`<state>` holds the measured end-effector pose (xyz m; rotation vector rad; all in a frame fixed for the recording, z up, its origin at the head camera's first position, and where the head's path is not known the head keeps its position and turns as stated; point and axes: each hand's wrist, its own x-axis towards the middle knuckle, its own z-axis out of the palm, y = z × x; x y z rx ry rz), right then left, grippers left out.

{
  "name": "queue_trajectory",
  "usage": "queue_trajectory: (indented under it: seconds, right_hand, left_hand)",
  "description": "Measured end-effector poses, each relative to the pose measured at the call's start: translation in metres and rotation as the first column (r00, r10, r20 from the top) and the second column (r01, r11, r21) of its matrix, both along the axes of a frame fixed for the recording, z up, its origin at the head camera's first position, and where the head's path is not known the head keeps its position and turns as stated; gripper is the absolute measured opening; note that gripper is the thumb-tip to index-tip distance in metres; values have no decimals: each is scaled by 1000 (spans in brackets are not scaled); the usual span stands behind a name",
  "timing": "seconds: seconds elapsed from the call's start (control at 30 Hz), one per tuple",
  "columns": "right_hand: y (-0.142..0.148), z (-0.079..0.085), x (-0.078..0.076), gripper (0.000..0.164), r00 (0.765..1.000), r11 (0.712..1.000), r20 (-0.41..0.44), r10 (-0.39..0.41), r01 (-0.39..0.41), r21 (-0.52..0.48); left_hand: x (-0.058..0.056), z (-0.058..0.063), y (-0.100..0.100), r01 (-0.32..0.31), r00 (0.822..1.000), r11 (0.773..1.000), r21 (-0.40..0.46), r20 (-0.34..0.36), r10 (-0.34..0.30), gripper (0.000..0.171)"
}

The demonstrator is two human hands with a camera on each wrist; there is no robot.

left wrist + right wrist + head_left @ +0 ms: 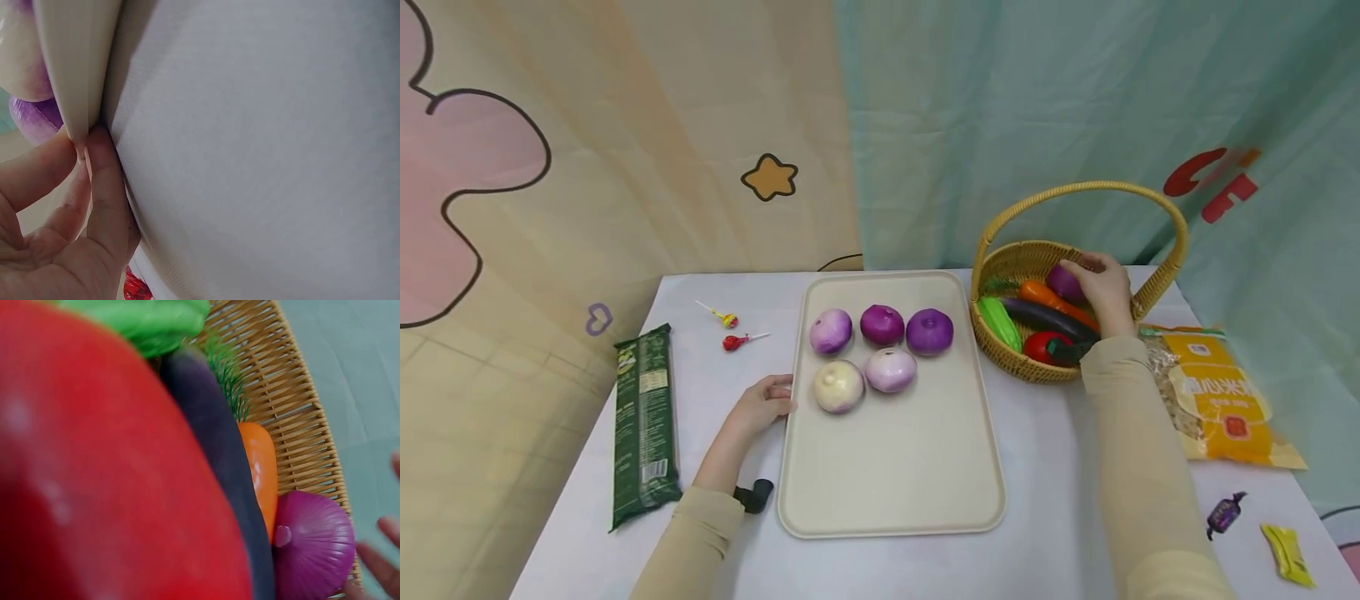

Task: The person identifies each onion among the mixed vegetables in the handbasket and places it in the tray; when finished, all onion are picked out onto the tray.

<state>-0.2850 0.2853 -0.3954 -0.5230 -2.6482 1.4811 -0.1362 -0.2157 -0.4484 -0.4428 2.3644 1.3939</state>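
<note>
My left hand (767, 403) pinches the left rim of a cream tray (910, 467); in the left wrist view the thumb lies above the rim (78, 75) and fingers beneath. Several onions, purple and pale, sit on the tray's far half, among them a whitish onion (838, 386). At the back right, my right hand (1105, 287) reaches into a wicker basket (1026, 258), beside a purple onion (1064, 283). In the right wrist view its fingers (378, 565) are spread, fingertips right at that onion (315, 544). Around it lie an orange carrot-like vegetable (1045, 296), an eggplant (1048, 318) and a tomato (1040, 346).
A green ridged vegetable (1000, 321) lies at the basket's left, under its tall handle (1086, 185). Left of the tray are a green package (646, 425) and two lollipops (732, 342). On the right lie a yellow food bag (1221, 396) and two wrapped candies (1225, 514).
</note>
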Motion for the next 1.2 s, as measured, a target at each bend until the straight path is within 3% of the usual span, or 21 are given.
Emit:
queue_trajectory:
  seconds: [0.23,0.37,0.7,0.93,1.2]
  right_hand:
    - [9,-9,2,79,991,997,108,76,-78,15]
    - [9,-10,1,77,992,995,109,70,-76,59]
    - [6,-11,3,63,998,994,48,-32,26,106]
    - [9,-11,1,72,990,980,121,76,-97,175]
    - [10,-18,0,71,995,986,100,13,-30,167]
  left_hand:
    - [-1,2,0,3,1000,1000,-3,-6,-3,52]
    - [-1,2,0,7,1000,1000,2,-17,-7,52]
    - [-1,1,0,14,999,1000,26,-38,-13,52]
    - [-1,0,0,-9,1000,1000,5,-10,9,52]
    - [1,-1,2,-18,1000,1000,-5,-17,18,51]
